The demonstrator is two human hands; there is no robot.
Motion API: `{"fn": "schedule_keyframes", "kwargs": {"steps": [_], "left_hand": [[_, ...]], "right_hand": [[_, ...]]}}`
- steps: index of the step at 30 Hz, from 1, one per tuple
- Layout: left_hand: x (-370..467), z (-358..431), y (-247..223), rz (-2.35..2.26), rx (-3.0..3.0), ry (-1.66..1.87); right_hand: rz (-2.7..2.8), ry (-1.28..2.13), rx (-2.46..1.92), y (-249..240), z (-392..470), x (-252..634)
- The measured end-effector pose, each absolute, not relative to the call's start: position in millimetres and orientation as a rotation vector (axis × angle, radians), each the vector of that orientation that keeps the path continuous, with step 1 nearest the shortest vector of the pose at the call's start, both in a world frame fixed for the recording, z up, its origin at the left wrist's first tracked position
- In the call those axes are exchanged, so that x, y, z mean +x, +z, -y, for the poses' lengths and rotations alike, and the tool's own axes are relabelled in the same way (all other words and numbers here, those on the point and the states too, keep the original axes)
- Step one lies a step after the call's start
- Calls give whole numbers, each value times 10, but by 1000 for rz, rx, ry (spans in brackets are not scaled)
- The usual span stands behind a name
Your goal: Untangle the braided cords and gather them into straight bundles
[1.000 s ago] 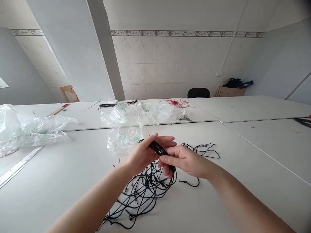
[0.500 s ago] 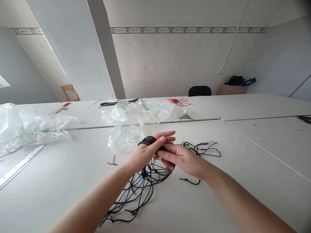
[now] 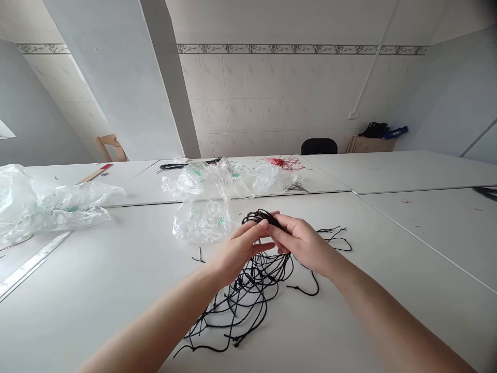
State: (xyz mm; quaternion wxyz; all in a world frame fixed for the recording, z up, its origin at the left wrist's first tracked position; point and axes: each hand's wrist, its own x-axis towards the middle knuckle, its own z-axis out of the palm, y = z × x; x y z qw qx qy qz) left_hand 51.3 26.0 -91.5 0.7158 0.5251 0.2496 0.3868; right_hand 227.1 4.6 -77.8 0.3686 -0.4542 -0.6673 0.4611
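Observation:
A bundle of black braided cords (image 3: pixel 261 274) hangs from my two hands, with its loose, knotted ends spread over the white table (image 3: pixel 334 331). My left hand (image 3: pixel 243 248) pinches the looped top of the bundle between thumb and fingers. Close against it, my right hand (image 3: pixel 298 241) is closed round the same cords from the other side. The cords arch up in loops above my fingertips. More loose cord ends (image 3: pixel 337 238) lie to the right, partly behind my right hand.
Crumpled clear plastic bags (image 3: pixel 205 217) lie beyond my hands, another plastic bag (image 3: pixel 50 202) at the left. Near it is a metal ruler (image 3: pixel 37 264). Farther back are red cords (image 3: pixel 285 163), scissors (image 3: pixel 298 187), black cords (image 3: pixel 174 166) and a wooden stick (image 3: pixel 95 173).
My left hand has shifted right and its fingers have come off the wrapped cords, which now stand in loose loops. The hanging cords have slid to the right across the table.

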Motion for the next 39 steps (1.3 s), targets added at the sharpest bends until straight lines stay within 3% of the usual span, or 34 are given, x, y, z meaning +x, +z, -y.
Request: {"fn": "schedule_keyframes", "kwargs": {"steps": [7, 30, 39], "left_hand": [[499, -237, -864, -604, 1131, 893], [415, -388, -893, -581, 954, 861], [399, -386, -849, -563, 1079, 832]], "right_hand": [[1808, 978, -1349, -823, -9, 2226], [1711, 1014, -1233, -704, -54, 2405], [1638, 1225, -1164, -697, -52, 2389]]}}
